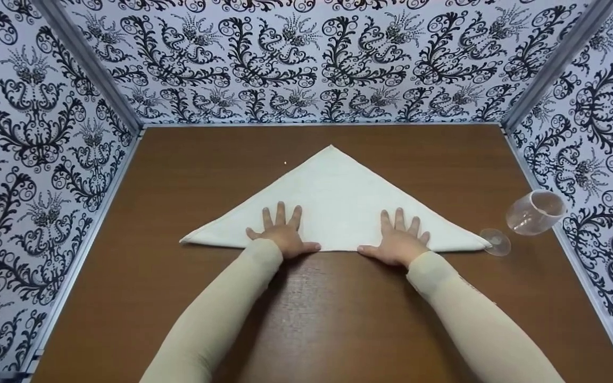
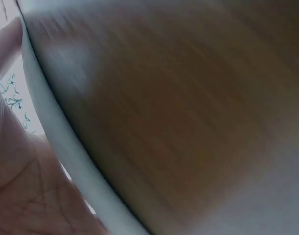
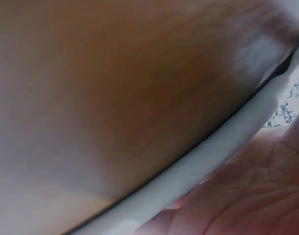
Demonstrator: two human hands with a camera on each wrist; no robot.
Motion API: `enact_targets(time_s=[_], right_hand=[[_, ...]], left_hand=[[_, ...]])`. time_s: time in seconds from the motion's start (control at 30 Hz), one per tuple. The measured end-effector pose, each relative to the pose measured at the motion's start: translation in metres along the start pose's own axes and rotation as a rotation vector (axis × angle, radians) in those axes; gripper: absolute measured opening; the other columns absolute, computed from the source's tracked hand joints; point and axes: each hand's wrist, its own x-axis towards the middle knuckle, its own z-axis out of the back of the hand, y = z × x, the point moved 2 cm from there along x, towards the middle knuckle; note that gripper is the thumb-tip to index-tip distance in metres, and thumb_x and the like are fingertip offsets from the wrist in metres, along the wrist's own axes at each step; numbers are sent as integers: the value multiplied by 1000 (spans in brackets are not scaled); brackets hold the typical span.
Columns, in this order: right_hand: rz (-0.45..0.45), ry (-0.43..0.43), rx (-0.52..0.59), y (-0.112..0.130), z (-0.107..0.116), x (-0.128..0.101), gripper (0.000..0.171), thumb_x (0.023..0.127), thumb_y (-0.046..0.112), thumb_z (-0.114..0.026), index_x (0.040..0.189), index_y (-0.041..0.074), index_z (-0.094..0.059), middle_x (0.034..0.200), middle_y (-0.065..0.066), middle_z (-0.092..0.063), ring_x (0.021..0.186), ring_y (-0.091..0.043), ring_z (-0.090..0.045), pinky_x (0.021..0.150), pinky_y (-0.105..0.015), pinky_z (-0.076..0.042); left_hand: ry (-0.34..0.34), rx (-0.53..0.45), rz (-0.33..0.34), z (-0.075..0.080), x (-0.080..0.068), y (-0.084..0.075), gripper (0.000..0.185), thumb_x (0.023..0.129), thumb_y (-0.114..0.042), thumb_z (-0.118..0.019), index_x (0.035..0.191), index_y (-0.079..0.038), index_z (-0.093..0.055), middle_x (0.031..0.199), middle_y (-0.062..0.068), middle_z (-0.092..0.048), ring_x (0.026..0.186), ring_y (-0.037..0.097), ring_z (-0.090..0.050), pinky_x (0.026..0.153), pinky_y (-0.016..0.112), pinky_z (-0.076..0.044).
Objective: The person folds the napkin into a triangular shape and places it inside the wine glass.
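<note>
A white cloth napkin [image 1: 333,191] lies folded into a triangle on the brown table [image 1: 179,170], its point facing away from me. My left hand [image 1: 282,231] rests flat on the napkin's near edge, fingers spread and straight. My right hand [image 1: 399,238] lies flat the same way further right on that edge. In the left wrist view I see only my palm [image 2: 22,186], the napkin's folded edge [image 2: 66,147] and blurred table. The right wrist view shows my palm [image 3: 247,196] against the napkin edge [image 3: 203,166].
A clear stemmed glass [image 1: 530,215] lies on its side at the right, its foot [image 1: 495,242] touching the napkin's right corner. Patterned black-and-white walls [image 1: 35,133] close in the table on three sides.
</note>
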Motion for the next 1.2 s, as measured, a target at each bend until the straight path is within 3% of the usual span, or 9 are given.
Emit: enact_targets(time_s=[0.3,0.6,0.83,1.03,1.2], right_hand=[[-3,16,18,-18,3,-2,120,89,88,-47,171,13,1,173,-27,20,153,-64,21,112,-88,8],[-36,23,11,-38,9,-8,126,86,87,-55,170,12,2,171,-29,22,151,-67,20,110,-90,6],[-64,24,30,-57,16,-13,132,84,91,-52,169,9,7,169,-32,24,149,-69,21,106,-93,5],[-63,37,72,-70,19,-15,133,85,94,-46,168,6,10,168,-31,28,148,-67,26,104,-93,9],[-83,34,73,-81,24,-16,138,83,94,-49,167,3,11,165,-35,30,144,-72,27,102,-94,10]], left_hand=[[-3,-38,15,2,-4,23,115,82,-89,-58,170,-39,-1,178,7,18,163,42,17,116,87,-7],[0,-73,64,7,-11,56,119,81,-90,-58,170,-37,1,177,9,19,162,45,18,110,91,-6],[-3,-92,104,11,-13,86,124,79,-91,-58,170,-35,5,176,9,22,161,46,21,107,94,-4],[5,-106,120,13,-14,103,127,78,-93,-57,170,-32,7,175,12,25,158,51,24,103,96,1],[1,-119,134,14,-15,119,129,77,-95,-56,170,-33,8,174,15,28,157,53,26,97,98,5]])
